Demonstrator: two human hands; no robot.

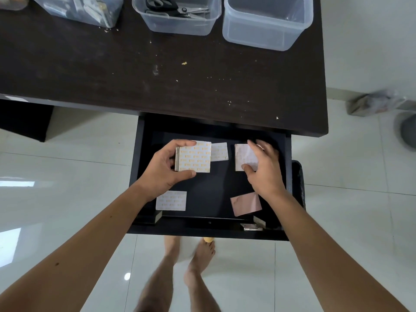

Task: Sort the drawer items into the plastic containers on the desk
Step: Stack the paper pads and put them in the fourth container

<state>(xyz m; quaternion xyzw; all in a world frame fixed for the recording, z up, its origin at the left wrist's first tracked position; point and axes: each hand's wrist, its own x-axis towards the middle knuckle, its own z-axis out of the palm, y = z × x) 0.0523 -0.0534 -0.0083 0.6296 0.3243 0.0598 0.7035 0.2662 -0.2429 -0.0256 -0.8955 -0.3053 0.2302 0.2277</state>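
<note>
both hands reach into the open drawer (144,167) under the bench (157,86). the left hand (165,168) holds a stack of printed pads (194,156) in a firm grip, thumb above and fingers below. the right hand (264,168) pinches a pale pad (244,156); its fingertips are blurred, so the hold looks light at best. loose pads lie behind the stack (219,152), front left (171,200), and a pink one (246,203) front right. scissors (171,7) sit in the middle tub (177,25); the right tub (265,37) holds nothing.
</note>
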